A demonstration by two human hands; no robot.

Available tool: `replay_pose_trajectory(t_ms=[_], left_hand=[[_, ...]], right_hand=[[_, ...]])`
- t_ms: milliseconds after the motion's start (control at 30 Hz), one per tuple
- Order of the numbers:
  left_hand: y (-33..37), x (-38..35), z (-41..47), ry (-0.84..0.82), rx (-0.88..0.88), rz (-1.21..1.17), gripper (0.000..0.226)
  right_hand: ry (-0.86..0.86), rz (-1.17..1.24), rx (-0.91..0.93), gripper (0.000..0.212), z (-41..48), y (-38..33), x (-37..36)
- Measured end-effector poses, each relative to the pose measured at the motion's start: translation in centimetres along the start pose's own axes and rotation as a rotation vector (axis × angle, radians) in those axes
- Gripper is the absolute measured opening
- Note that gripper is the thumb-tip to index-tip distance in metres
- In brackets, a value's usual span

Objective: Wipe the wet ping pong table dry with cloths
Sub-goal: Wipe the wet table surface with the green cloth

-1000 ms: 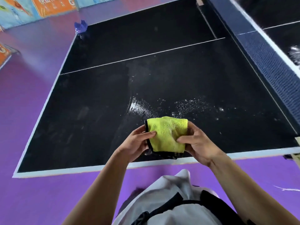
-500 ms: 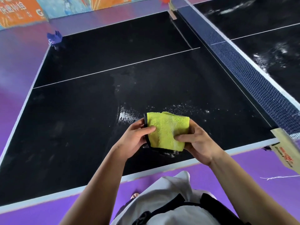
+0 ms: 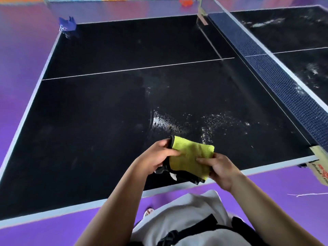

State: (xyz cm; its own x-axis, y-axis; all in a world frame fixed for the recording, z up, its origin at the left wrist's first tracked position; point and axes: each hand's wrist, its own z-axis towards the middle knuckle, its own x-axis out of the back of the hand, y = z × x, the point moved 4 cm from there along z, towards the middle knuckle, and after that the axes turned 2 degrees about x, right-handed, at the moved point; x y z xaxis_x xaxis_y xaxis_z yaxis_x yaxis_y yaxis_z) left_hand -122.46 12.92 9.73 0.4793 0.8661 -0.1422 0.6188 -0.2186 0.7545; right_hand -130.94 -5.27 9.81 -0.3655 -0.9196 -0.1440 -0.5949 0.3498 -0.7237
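Observation:
A folded yellow cloth (image 3: 190, 157) with a dark backing is held above the near edge of the black ping pong table (image 3: 99, 121). My left hand (image 3: 156, 155) grips its left side, thumb on top. My right hand (image 3: 218, 167) pinches its right side. Just beyond the cloth a patch of water drops (image 3: 186, 121) glistens on the table. More wet streaks (image 3: 310, 71) show on the far half behind the net (image 3: 276, 80).
A blue cloth (image 3: 68, 26) lies at the table's far left corner. The net post with a label (image 3: 319, 167) sticks out at the near right edge. Purple floor surrounds the table. A white line (image 3: 134, 69) crosses the near half.
The view has swung left and back, showing more of the net and far half. Both hands have turned the cloth slightly, and its dark underside now hangs below.

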Motion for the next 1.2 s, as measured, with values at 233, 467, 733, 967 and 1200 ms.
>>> replay_pose_trajectory(t_ms=[233, 467, 733, 967, 1200], left_hand=[[-2.4, 3.5, -1.1, -0.012, -0.012, -0.119, 0.040], [-1.3, 6.1, -1.8, 0.280, -0.224, 0.121, 0.031], [4.2, 1.4, -2.2, 0.313, -0.369, 0.789, 0.066], [3.2, 3.2, 2.2, 0.084, -0.012, -0.148, 0.083], [1.7, 13.9, 7.0, 0.806, 0.127, 0.051, 0.048]], right_hand=[[0.037, -0.224, 0.083, 0.021, -1.0, 0.0, -4.5], [-0.116, -0.018, -0.075, 0.021, -1.1, 0.1, -7.3], [-0.315, 0.221, -0.140, 0.066, 3.6, -2.5, -9.2], [-0.152, 0.073, -0.298, 0.029, 11.1, -3.0, -8.0], [0.045, -0.547, 0.229, 0.008, 25.8, -18.8, -7.0]])
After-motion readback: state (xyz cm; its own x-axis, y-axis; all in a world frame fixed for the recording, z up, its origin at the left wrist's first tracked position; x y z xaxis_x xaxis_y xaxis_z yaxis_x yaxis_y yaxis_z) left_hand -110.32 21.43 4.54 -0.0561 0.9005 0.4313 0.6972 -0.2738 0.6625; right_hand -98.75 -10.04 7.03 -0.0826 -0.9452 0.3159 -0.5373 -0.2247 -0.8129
